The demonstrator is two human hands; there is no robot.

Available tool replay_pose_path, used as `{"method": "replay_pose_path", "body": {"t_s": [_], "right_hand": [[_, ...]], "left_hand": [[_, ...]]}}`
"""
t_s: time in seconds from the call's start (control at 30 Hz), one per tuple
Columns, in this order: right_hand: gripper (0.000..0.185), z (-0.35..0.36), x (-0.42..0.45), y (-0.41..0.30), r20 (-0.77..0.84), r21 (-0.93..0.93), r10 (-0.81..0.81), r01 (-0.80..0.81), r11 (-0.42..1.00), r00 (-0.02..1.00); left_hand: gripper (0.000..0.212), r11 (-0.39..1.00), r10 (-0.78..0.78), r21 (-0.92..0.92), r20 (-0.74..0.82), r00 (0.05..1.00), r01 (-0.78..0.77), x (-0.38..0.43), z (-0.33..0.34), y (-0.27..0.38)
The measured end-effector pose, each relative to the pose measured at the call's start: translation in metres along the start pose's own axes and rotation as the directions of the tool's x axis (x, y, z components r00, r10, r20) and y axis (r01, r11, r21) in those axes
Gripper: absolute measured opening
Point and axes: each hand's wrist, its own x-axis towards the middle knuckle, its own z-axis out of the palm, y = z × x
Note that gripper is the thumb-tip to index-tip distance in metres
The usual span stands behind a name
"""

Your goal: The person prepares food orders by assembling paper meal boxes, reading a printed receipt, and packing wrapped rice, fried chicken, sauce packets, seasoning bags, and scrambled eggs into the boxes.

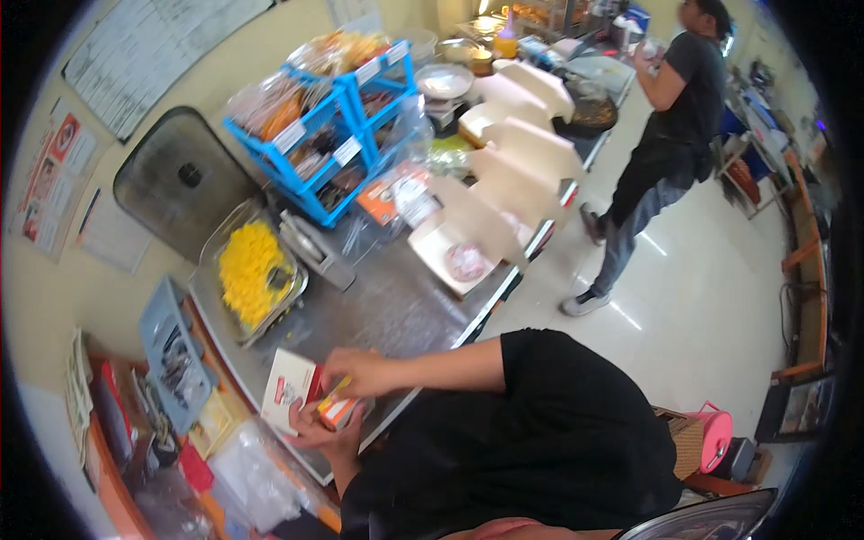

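My left hand point(320, 432) cradles a small orange, yellow and white box point(337, 408) at the near end of the metal worktable point(398, 331). From above, my right hand point(354, 373) grips the upper end of the same box. Close against both hands is a white and red printed carton or card point(282, 390) bearing writing; whether my fingers also hold it, I cannot tell. Past my hands, a clear tray point(302, 287) holds yellow food point(251, 270), with a dark utensil end resting in it. An open cardboard food box point(432, 260) contains a wrapped round item point(467, 262).
More open food boxes point(520, 182) line the table's right edge. Blue stacked baskets point(324, 155) of bagged goods and a grey metal holder point(320, 253) stand by the wall. Left is a blue-grey tray point(165, 337) of packets. Another person point(675, 101) stands beyond the table.
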Motion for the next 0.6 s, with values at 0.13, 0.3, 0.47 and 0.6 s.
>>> {"method": "replay_pose_path", "body": {"t_s": [0.13,0.3,0.47,0.6], "right_hand": [[0.031,-0.006,-0.008,0.000,0.163,0.065,0.174,-0.186,0.980,0.971],[0.049,-0.011,0.005,0.041,0.413,0.229,0.170,-0.283,0.931,0.895],[0.045,-0.036,-0.015,0.053,-0.113,0.556,0.228,-0.129,0.821,0.967],[0.040,-0.080,-0.055,0.041,-0.078,0.665,0.266,-0.149,0.732,0.961]], "left_hand": [[0.144,0.987,0.064,-0.147,-0.044,0.997,-0.070,0.000,0.010,-0.014],[0.146,0.967,-0.136,-0.199,0.114,0.984,0.156,0.021,0.013,0.004],[0.137,0.982,-0.181,-0.013,-0.314,0.932,0.186,0.058,-0.013,-0.050],[0.127,0.762,-0.569,-0.047,-0.527,0.631,0.646,0.085,-0.042,-0.082]]}}
